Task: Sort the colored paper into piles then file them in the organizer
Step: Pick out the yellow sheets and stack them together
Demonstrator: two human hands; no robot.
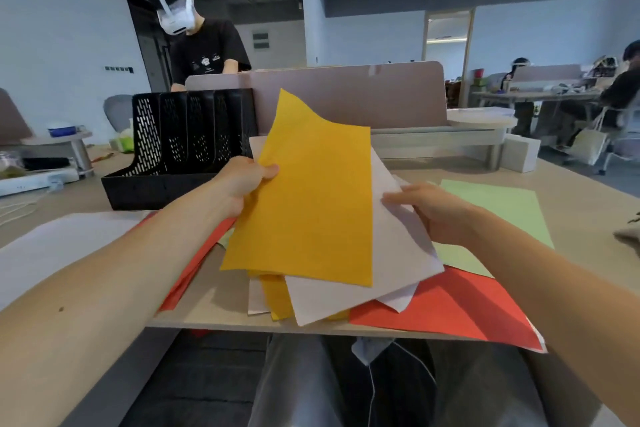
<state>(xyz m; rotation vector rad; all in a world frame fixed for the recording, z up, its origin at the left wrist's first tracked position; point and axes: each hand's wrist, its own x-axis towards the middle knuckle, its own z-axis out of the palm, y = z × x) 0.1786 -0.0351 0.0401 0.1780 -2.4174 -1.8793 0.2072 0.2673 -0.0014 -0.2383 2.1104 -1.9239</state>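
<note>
**Fanning a mixed stack of thin paper above the desk edge**

My forearms are reaching in from the bottom corners, and between them I am holding a loose stack of yellow and white paper sheets [304, 211] up off the pale wooden desk [214, 302]. My left hand [242, 187] is pinching the stack's left edge, thumb lying over the top yellow sheet and fingers hidden behind it. My right hand [433, 208] is closing lightly on the right edge of a white sheet [391, 246] just behind the yellow one, fingers laid flat on it.

These sheets look light and floppy; the upper corner of the yellow one is already curling. They are likely slipping over each other easily, so I judge an edge pinch near the middle of a long side is safest, peeling one sheet at a time.

Right of the stack, a pale green sheet [502, 204] is lying flat on the desk; below it a red sheet [460, 312] is overhanging the near edge. The black perforated plastic file organizer [180, 146] is standing just left of the stack, its slots showing no paper.
</note>
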